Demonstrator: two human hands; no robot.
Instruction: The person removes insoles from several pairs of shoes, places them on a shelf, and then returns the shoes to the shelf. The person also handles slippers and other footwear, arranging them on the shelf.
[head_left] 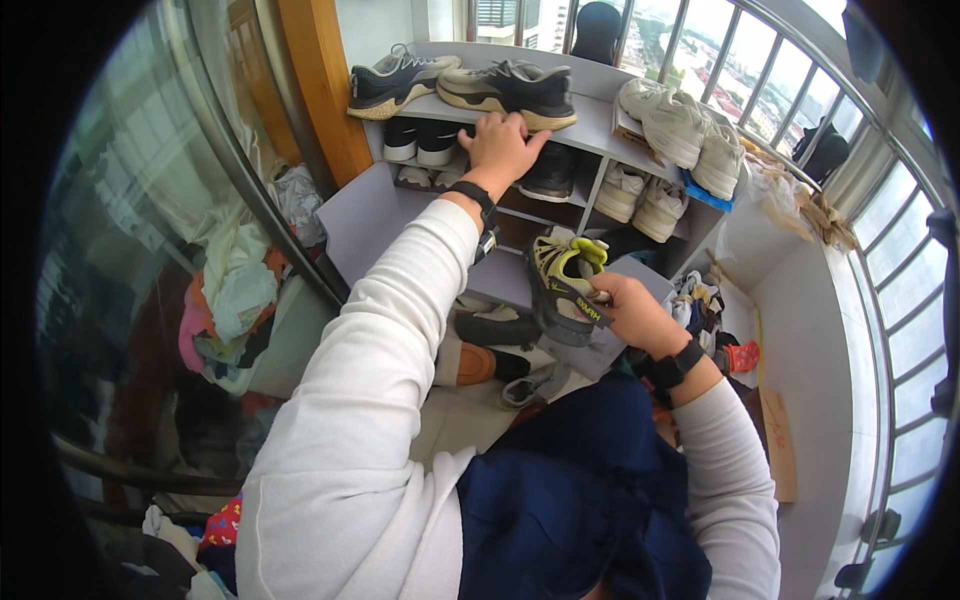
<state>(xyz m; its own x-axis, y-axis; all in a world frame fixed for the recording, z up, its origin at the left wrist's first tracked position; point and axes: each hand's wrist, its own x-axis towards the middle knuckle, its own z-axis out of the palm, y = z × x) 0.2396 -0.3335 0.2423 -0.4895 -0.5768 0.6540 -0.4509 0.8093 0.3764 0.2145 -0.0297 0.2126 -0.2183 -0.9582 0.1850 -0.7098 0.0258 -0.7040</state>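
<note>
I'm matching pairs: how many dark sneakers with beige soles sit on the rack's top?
2: the left sneaker, at the left end; the right sneaker, beside it, by the left hand.

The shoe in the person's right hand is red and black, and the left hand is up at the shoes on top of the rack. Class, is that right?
Not quite: the head view shows the shoe in the person's right hand is yellow-green and black, not red and black. The left hand is up at the shoes on top of the rack.
</note>
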